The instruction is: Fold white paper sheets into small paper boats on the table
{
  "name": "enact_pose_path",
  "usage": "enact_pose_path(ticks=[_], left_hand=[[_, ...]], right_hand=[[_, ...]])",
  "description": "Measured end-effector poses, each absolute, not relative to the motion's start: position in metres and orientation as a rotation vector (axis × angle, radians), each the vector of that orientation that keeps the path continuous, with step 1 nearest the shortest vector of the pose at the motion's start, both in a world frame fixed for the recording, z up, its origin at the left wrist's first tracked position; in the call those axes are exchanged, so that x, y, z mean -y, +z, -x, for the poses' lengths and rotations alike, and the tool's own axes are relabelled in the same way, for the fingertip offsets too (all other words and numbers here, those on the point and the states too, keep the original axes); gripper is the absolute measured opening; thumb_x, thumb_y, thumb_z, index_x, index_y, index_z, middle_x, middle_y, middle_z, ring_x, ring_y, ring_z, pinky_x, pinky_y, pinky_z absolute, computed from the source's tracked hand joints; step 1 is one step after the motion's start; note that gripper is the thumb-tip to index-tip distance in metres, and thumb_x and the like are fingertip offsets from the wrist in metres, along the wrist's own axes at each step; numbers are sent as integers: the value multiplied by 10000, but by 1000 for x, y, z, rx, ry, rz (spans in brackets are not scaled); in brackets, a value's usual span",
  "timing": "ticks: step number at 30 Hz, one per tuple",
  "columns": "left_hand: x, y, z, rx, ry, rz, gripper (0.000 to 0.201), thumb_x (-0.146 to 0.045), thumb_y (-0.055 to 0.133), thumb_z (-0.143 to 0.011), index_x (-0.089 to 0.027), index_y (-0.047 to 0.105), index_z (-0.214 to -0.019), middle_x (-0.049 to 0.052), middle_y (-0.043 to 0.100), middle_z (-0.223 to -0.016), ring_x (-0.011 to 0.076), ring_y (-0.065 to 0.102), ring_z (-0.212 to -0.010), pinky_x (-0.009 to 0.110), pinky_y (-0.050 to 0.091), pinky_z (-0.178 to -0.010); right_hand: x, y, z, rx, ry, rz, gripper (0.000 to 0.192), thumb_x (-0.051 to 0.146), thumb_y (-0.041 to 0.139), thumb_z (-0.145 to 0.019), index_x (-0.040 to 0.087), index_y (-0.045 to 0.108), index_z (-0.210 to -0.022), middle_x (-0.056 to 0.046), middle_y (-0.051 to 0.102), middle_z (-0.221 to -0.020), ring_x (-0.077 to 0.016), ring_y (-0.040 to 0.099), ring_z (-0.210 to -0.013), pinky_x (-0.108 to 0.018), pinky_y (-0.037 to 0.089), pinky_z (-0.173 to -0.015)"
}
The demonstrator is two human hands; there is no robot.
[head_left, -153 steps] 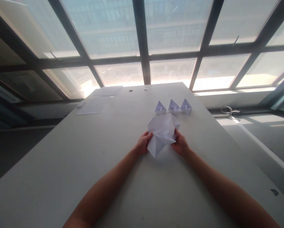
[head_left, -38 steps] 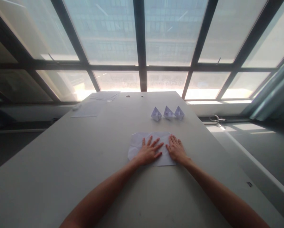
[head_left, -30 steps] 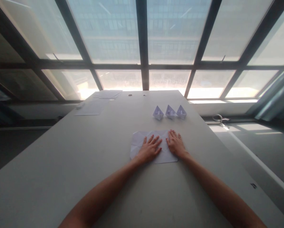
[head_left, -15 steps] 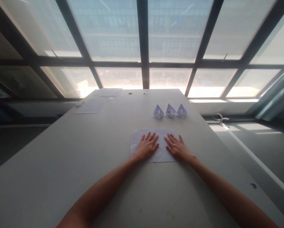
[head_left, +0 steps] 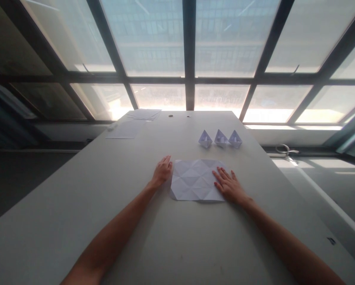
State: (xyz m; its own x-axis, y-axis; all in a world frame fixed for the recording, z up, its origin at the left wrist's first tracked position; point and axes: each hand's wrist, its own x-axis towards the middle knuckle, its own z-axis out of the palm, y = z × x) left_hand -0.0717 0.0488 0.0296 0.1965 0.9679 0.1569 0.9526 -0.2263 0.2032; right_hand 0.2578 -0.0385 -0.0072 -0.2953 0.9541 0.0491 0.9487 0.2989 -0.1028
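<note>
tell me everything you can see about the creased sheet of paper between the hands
The creased sheet is white paper, rectangular, lying flat and unfolded on the grey table, long side across. Fold lines form a web of triangles over it. The right hand rests open on its right edge; the left hand lies at its left edge. Three small paper boats stand beyond it, apart.

We're only seeing two bare forearms coming in from the bottom edge, no sleeves showing anywhere in view. The left hand (head_left: 163, 172) and right hand (head_left: 230, 187) aren't wearing any gloves, rings, watches or bands that we're noticing, and the right one's nails are looking reddish.
</note>
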Motion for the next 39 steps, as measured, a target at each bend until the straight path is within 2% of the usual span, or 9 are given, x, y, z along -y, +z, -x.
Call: enact_pose_path(ticks=[5,9,12,16,19,22,25,29,39], left_hand=[[11,40,11,-1503,501,-2697,499,-275,248,-1009,-166,388,-1475,78,353,-1550,223,245,-1456,429,177,-1191],[30,16,-20,-1686,162,-2437,665,-547,303,-970,-159,334,-1510,146,252,-1581,457,149,-1440,691,170,-1089],[14,1,-9,-1865,152,-2380,717,-614,322,-942,-195,309,-1523,153,144,-1608,494,27,-1440,732,64,-1069],[-12,5,26,-1750,130,-2476,656,-598,276,-962,-280,260,-1535,93,134,-1620,406,46,-1471,695,50,-1096],[-23,17,45,-1625,33,-2558,581,-550,284,-981,-338,273,-1522,64,181,-1614,380,76,-1475,712,26,-1084],[-26,21,44,-1768,-5,-2543,520,-424,320,-993,-285,369,-1492,116,245,-1590,394,100,-1467,694,1,-1093],[-24,13,27,-1921,-19,-2401,563,-384,299,-989,-162,348,-1503,201,239,-1573,440,168,-1439,696,125,-1082],[-25,0,12,-1951,99,-2352,657,-538,288,-967,-209,269,-1535,157,157,-1607,425,89,-1460,686,94,-1096],[-57,9,17,-1923,74,-2290,583,-471,289,-965,-315,269,-1526,80,140,-1622,378,70,-1475,707,71,-1086]], right_hand=[[41,-7,-250,2408,54,1875,568,441,244,-1005,244,247,-1538,-82,145,-1616,-242,128,-1482,-572,12,-1156],[54,-5,-235,2320,23,1994,560,406,242,-1006,218,268,-1533,-115,184,-1606,-278,162,-1471,-618,2,-1132],[77,1,-217,2288,-37,2052,571,400,313,-993,174,318,-1517,-182,266,-1572,-330,224,-1442,-623,28,-1119],[119,18,-184,2323,-63,2039,636,509,471,-937,150,431,-1461,-261,451,-1430,-412,383,-1311,-617,171,-1073],[139,33,-161,2424,50,1882,609,519,522,-917,161,499,-1409,-228,581,-1252,-383,491,-1167,-560,315,-1008],[142,42,-141,2516,155,1638,542,470,564,-909,136,548,-1337,-197,592,-1196,-347,518,-1101,-467,420,-927],[135,41,-123,2532,224,1449,435,450,604,-889,117,614,-1169,-170,602,-1109,-319,527,-1043,-431,452,-897],[126,33,-102,2536,317,1173,414,438,631,-868,129,587,-1140,-129,586,-1058,-280,523,-1000,-395,466,-899],[110,27,-60,2555,409,920,466,422,645,-845,95,600,-1175,-161,572,-1137,-298,521,-1042,-421,467,-918]])
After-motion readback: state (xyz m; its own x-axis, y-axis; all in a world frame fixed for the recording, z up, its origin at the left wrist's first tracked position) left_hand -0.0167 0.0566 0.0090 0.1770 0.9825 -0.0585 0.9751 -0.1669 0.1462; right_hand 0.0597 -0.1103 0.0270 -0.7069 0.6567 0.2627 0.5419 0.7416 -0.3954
